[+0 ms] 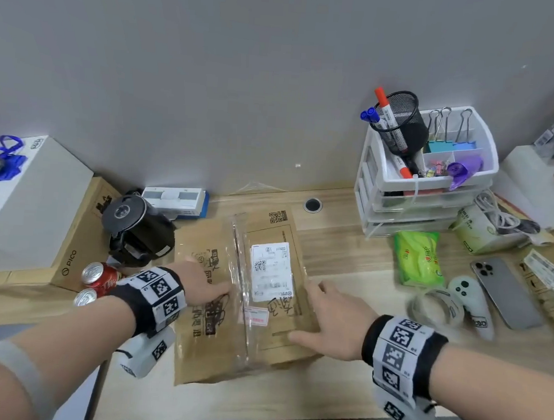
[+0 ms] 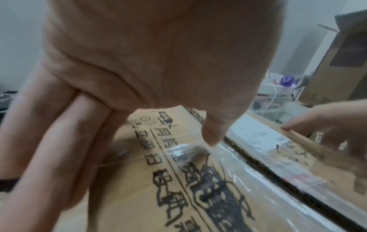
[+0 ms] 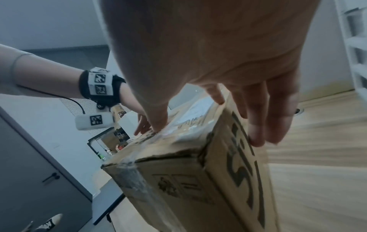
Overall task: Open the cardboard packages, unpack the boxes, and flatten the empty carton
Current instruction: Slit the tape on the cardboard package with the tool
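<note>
A brown cardboard carton point(image 1: 200, 352) stands in the middle of the wooden table, its top flaps sealed by clear tape point(image 1: 241, 273) along the centre seam, with a white shipping label point(image 1: 269, 271) on the right flap. My left hand point(image 1: 205, 283) rests flat on the left flap, and in the left wrist view its thumb point(image 2: 212, 133) touches the tape at the seam. My right hand point(image 1: 327, 321) lies over the carton's right edge. In the right wrist view its thumb point(image 3: 158, 119) is on top and its straight fingers point(image 3: 258, 125) run down the side wall point(image 3: 238, 172).
A black kettle point(image 1: 136, 229), red cans point(image 1: 100, 274) and a PICO box point(image 1: 77, 238) stand at the left. A white drawer organizer point(image 1: 429, 174), green packet point(image 1: 418, 257), tape roll point(image 1: 436, 306), controller point(image 1: 472, 305) and phone point(image 1: 506, 293) lie at the right.
</note>
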`<action>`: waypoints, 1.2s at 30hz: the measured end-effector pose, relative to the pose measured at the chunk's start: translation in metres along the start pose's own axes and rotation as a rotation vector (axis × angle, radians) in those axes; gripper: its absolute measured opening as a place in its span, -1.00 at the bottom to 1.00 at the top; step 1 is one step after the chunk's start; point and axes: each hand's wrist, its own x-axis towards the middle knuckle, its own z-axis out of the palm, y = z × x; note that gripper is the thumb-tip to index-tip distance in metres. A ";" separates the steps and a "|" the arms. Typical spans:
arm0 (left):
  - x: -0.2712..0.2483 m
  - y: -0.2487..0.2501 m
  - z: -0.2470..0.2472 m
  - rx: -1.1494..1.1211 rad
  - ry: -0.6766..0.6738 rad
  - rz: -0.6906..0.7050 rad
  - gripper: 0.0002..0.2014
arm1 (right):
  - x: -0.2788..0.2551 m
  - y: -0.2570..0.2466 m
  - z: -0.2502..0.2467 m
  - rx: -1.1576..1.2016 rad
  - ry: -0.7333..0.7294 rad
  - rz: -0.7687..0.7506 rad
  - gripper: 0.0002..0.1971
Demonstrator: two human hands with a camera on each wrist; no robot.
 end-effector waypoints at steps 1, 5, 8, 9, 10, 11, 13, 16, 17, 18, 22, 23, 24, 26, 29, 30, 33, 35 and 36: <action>-0.006 0.001 -0.004 0.002 -0.035 0.031 -0.25 | 0.003 0.001 0.004 0.017 0.003 -0.008 -0.08; -0.027 0.016 -0.006 0.144 -0.226 0.098 -0.51 | 0.019 0.020 0.000 0.065 0.012 -0.069 -0.14; -0.033 0.032 0.002 0.344 -0.235 0.172 -0.54 | 0.030 0.044 -0.006 0.233 -0.024 -0.089 -0.08; -0.034 0.034 0.000 0.337 -0.201 0.184 -0.56 | 0.033 0.052 -0.006 0.305 -0.017 -0.094 -0.05; -0.031 0.034 -0.003 0.297 -0.133 0.188 -0.58 | 0.034 0.059 -0.007 0.376 0.000 -0.094 -0.03; -0.028 0.032 -0.008 0.218 -0.024 0.194 -0.61 | 0.035 0.067 -0.007 0.444 0.018 -0.083 -0.03; -0.018 0.025 -0.015 0.047 0.259 0.192 -0.59 | 0.036 0.080 -0.008 0.584 0.035 -0.072 -0.13; 0.002 0.015 -0.013 -0.052 0.452 0.154 -0.13 | 0.038 0.091 -0.017 0.731 -0.038 -0.109 -0.32; 0.007 0.013 -0.011 -0.083 0.448 0.140 0.01 | 0.040 0.092 -0.019 0.727 -0.070 -0.113 -0.32; 0.009 0.012 -0.010 -0.115 0.427 0.128 0.12 | 0.041 0.090 -0.022 0.688 -0.089 -0.109 -0.33; 0.015 0.010 0.002 -0.208 0.262 0.104 0.22 | 0.051 0.084 -0.025 0.488 0.130 -0.022 -0.46; 0.015 0.010 0.007 -0.245 0.226 0.111 0.21 | 0.052 0.086 -0.023 0.485 0.222 0.020 -0.46; 0.016 0.009 0.012 -0.285 0.210 0.116 0.21 | 0.051 0.088 -0.022 0.516 0.313 0.051 -0.48; 0.020 0.007 0.019 -0.346 0.212 0.102 0.25 | 0.048 0.100 -0.017 0.612 0.486 0.108 -0.61; 0.028 0.007 0.023 -0.365 0.226 0.028 0.28 | 0.039 0.140 -0.003 0.557 0.551 0.262 -0.77; 0.029 0.008 0.022 -0.375 0.227 0.007 0.27 | 0.034 0.155 0.005 0.485 0.470 0.325 -0.78; 0.033 0.008 0.020 -0.475 0.197 -0.065 0.21 | 0.014 0.187 0.037 0.159 0.164 0.449 -0.73; 0.036 0.006 0.019 -0.535 0.170 -0.134 0.14 | 0.007 0.198 0.059 0.007 0.062 0.448 -0.72; 0.036 0.006 0.017 -0.531 0.157 -0.174 0.15 | 0.005 0.199 0.069 -0.044 0.034 0.433 -0.73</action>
